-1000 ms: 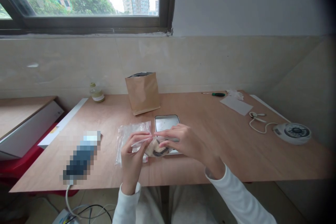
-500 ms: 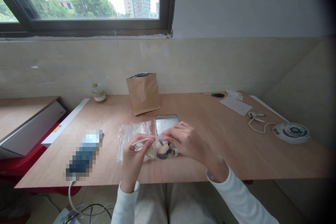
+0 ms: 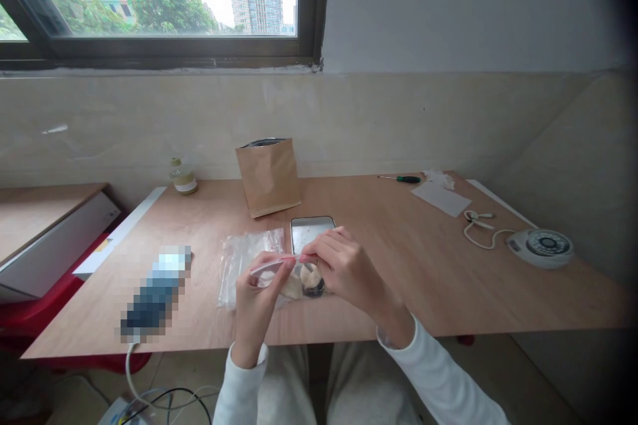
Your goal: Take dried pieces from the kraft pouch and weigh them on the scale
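A clear zip bag (image 3: 295, 287) with pale and dark dried pieces in it hangs between my hands above the table's front part. My left hand (image 3: 259, 292) pinches its top edge from the left, thumb on the near side. Close beside it, my right hand (image 3: 343, 272) grips the same edge with fingertips pressed together, and its fingers hide the bag's right end. Flat clear plastic bags (image 3: 244, 252) lie under and left of the held one. Behind my right hand sits a grey-white flat tray-like thing (image 3: 310, 229) with a dark rim, partly covered.
A brown paper pouch (image 3: 269, 179) stands open at the back, with a glass bottle (image 3: 183, 176) to its left. A blurred-out flat device (image 3: 154, 295) on a cable lies left. Screwdriver (image 3: 409, 179), white sheet (image 3: 441, 198) and a white corded dome device (image 3: 542, 248) are right.
My right hand has slid left along the bag's top edge, closer to my left hand. It covers more of the bag's contents. The whole view has shifted slightly.
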A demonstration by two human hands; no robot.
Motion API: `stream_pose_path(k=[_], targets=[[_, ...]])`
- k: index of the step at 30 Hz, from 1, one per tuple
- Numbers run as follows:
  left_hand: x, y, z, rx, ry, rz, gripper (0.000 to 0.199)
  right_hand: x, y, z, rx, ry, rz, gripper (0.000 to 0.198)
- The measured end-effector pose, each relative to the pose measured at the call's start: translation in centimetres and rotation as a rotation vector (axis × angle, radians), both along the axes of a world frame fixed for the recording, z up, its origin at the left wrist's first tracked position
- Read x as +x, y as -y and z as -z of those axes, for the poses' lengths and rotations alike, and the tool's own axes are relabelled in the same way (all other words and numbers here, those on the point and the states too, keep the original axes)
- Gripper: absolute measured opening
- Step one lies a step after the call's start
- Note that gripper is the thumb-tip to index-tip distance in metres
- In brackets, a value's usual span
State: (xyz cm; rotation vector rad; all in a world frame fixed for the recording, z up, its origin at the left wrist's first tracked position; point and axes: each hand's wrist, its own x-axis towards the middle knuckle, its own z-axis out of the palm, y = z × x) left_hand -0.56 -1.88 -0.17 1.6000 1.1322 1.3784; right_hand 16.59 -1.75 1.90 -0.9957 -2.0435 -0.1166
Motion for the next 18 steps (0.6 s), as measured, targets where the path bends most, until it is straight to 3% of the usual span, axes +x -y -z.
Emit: stream_pose_path(k=[4,11,18], targets=[[0.32,0.02,-0.09,0.006,-0.008,0.0,0.016,-0.21,-0.23,0.28,0.063,0.033,0.045,0.027],[-0.48,-0.38,0.59,0.021,-0.027,-0.028,0.018,0.2,0.09,-0.27,-0.041,0.077,-0.012,0.018],[-0.26,-0.65,0.3,0.009,-0.04,0.033,0.018,0.0,0.41,-0.13,-0.045,0.036,0.007,0.019]])
